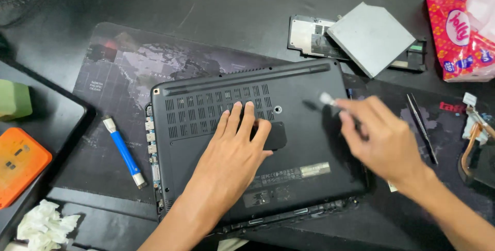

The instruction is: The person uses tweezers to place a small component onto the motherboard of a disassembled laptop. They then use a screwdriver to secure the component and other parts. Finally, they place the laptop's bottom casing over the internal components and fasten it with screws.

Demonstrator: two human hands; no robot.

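Note:
A black laptop (289, 96) lies upside down on a dark desk mat, its vented bottom cover facing up. My left hand (234, 150) rests flat on the cover, fingers spread over the vent slots and a small hatch. My right hand (379, 140) is blurred at the laptop's right edge. It pinches a thin tool with a pale tip (326, 98) that points at the cover near a screw hole (278, 109).
A blue-handled screwdriver (124, 152) lies left of the laptop. A grey optical drive (372, 37) and a panel sit behind it, a red tissue pack (460, 29) at far right. Tweezers (422, 127), a copper heat pipe (472, 145), an orange case (20, 166) and crumpled tissue (45, 225) surround.

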